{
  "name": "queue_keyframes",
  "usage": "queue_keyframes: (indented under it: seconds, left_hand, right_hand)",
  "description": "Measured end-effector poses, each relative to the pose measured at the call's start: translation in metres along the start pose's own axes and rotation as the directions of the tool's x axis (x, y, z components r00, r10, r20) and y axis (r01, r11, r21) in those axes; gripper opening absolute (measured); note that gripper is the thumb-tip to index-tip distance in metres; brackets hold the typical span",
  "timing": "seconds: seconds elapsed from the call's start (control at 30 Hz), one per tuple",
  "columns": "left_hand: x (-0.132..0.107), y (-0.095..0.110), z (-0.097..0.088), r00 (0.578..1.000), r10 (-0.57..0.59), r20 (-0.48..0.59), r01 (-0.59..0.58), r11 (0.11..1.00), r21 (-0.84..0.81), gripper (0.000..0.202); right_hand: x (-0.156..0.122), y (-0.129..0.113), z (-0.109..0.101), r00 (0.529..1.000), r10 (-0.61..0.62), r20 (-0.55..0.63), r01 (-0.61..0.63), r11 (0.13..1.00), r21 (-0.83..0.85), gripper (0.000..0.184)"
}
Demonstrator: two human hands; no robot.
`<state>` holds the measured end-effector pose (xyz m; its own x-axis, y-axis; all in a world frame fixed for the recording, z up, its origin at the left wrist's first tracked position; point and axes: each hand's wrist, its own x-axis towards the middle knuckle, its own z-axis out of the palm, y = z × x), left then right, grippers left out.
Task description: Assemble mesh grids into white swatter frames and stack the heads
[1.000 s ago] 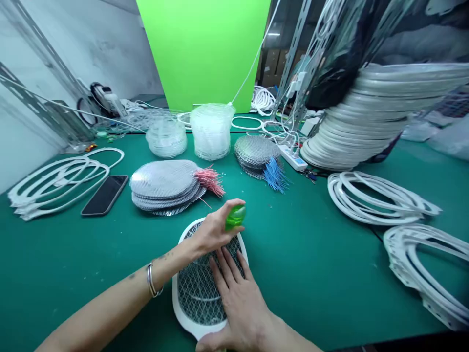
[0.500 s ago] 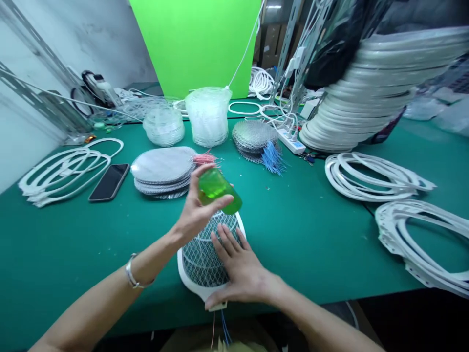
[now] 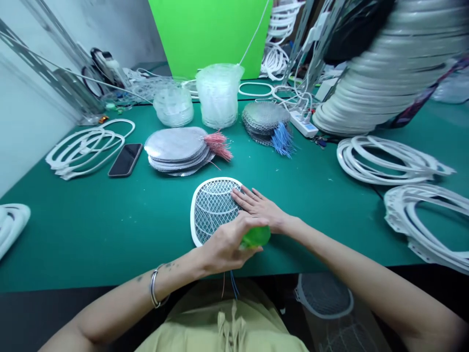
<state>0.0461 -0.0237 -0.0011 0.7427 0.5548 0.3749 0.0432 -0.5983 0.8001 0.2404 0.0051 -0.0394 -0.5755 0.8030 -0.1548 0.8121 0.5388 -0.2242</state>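
A white oval racket head with wire mesh [image 3: 212, 205] lies on the green table [image 3: 110, 230] near its front edge. My right hand [image 3: 262, 208] rests flat on its right side, fingers stretched out. My left hand [image 3: 227, 244] is closed round a translucent green object [image 3: 255, 236] at the near end of the racket head. Thin red and blue wires [image 3: 229, 283] hang from that end over the table edge. A metal bracelet [image 3: 156, 288] sits on my left wrist.
Behind lie a stack of mesh ovals with pink wires [image 3: 179, 149] and another with blue wires [image 3: 266, 122], a black phone [image 3: 125, 159], two clear plastic stacks [image 3: 219, 95], white frame rings left [image 3: 86, 149] and right [image 3: 388, 159], a tall frame stack [image 3: 384, 78], a power strip [image 3: 304, 124].
My left hand has carried the green object from the far end of the racket head, lifted it, then brought it down to the near end. The view shifted back.
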Motion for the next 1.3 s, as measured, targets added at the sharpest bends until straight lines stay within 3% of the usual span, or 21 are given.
queue_keyframes:
  seconds: [0.1, 0.2, 0.27, 0.33, 0.37, 0.43, 0.5, 0.57, 0.6, 0.67, 0.73, 0.77, 0.83, 0.9, 0.97, 1.03, 1.13, 1.17, 1.27, 1.3]
  left_hand:
    - [-0.011, 0.004, 0.002, 0.996, 0.004, -0.084, -0.005, 1.000, -0.011, 0.063]
    - [-0.021, 0.011, 0.001, 0.997, 0.041, 0.062, -0.043, 0.999, 0.022, 0.056]
    - [-0.025, 0.015, -0.006, 0.994, -0.035, 0.100, 0.035, 0.999, 0.000, 0.054]
    - [-0.030, 0.019, -0.016, 0.985, -0.147, -0.088, 0.137, 0.985, -0.106, 0.060]
    - [-0.034, 0.020, -0.021, 0.961, -0.184, -0.209, 0.151, 0.975, -0.165, 0.064]
    - [-0.045, 0.021, -0.025, 0.938, -0.152, -0.312, 0.103, 0.981, -0.167, 0.070]
    - [-0.056, 0.022, -0.022, 0.983, -0.045, -0.175, 0.038, 0.998, -0.044, 0.066]
    - [-0.063, 0.023, -0.017, 0.998, -0.063, -0.007, 0.063, 0.998, 0.023, 0.059]
    - [-0.064, 0.024, -0.014, 0.993, -0.121, -0.005, 0.121, 0.993, 0.005, 0.057]
    - [-0.062, 0.026, -0.013, 0.962, -0.235, -0.140, 0.225, 0.970, -0.088, 0.062]
    - [-0.058, 0.026, -0.011, 0.949, -0.189, -0.253, 0.170, 0.981, -0.095, 0.066]
    - [-0.057, 0.025, -0.010, 0.961, -0.118, -0.249, 0.109, 0.993, -0.048, 0.064]
    - [-0.058, 0.023, -0.006, 0.990, -0.052, -0.133, 0.054, 0.998, 0.012, 0.058]
    - [-0.060, 0.020, -0.008, 0.986, -0.147, -0.080, 0.143, 0.988, -0.054, 0.055]
    - [-0.064, 0.015, -0.024, 0.929, -0.304, -0.212, 0.268, 0.946, -0.182, 0.063]
    - [-0.067, 0.004, -0.054, 0.808, -0.360, -0.466, 0.303, 0.933, -0.195, 0.069]
    - [-0.073, -0.032, -0.112, 0.581, -0.191, -0.791, 0.449, 0.886, 0.116, 0.070]
    - [-0.076, -0.047, -0.130, 0.549, -0.145, -0.823, 0.527, 0.824, 0.206, 0.068]
    - [-0.083, -0.081, -0.167, 0.577, -0.155, -0.802, 0.633, 0.706, 0.318, 0.061]
    - [-0.085, -0.086, -0.173, 0.579, -0.155, -0.801, 0.642, 0.692, 0.330, 0.062]
  right_hand:
    - [0.000, -0.001, 0.000, 0.999, 0.034, -0.013, -0.034, 0.999, 0.007, 0.064]
    - [0.001, -0.003, 0.001, 0.998, 0.058, -0.037, -0.058, 0.998, 0.006, 0.061]
    - [0.002, -0.003, 0.002, 0.997, 0.057, -0.043, -0.057, 0.998, 0.000, 0.061]
    - [0.002, -0.003, 0.002, 0.997, 0.057, -0.047, -0.057, 0.998, -0.004, 0.060]
    - [0.002, -0.003, 0.002, 0.997, 0.058, -0.049, -0.058, 0.998, -0.005, 0.060]
    - [0.001, -0.003, 0.002, 0.997, 0.058, -0.048, -0.058, 0.998, -0.004, 0.061]
    - [0.001, -0.003, 0.002, 0.997, 0.058, -0.043, -0.058, 0.998, -0.003, 0.061]
    - [0.001, -0.003, 0.001, 0.998, 0.057, -0.034, -0.057, 0.998, -0.002, 0.062]
    - [0.001, -0.003, 0.000, 0.998, 0.058, -0.029, -0.058, 0.998, -0.001, 0.062]
    - [0.001, -0.004, 0.000, 0.998, 0.061, -0.023, -0.061, 0.998, 0.002, 0.062]
    - [0.001, -0.004, -0.001, 0.998, 0.067, -0.021, -0.067, 0.998, 0.006, 0.062]
    - [0.002, -0.004, -0.001, 0.997, 0.070, -0.020, -0.070, 0.998, 0.008, 0.062]
    - [0.002, -0.005, -0.001, 0.997, 0.073, -0.016, -0.073, 0.997, 0.013, 0.062]
    - [0.002, -0.004, -0.002, 0.997, 0.074, -0.013, -0.074, 0.997, 0.021, 0.062]
    - [0.001, -0.005, -0.002, 0.997, 0.077, -0.016, -0.077, 0.996, 0.034, 0.062]
    - [0.000, -0.006, -0.002, 0.996, 0.088, -0.031, -0.087, 0.995, 0.042, 0.063]
    - [-0.007, -0.013, 0.004, 0.966, 0.228, -0.123, -0.217, 0.971, 0.098, 0.073]
    - [-0.011, -0.016, 0.009, 0.933, 0.322, -0.160, -0.301, 0.943, 0.144, 0.078]
    - [-0.026, -0.019, 0.031, 0.795, 0.574, -0.196, -0.517, 0.810, 0.277, 0.094]
    - [-0.031, -0.017, 0.040, 0.784, 0.584, -0.210, -0.527, 0.805, 0.272, 0.097]
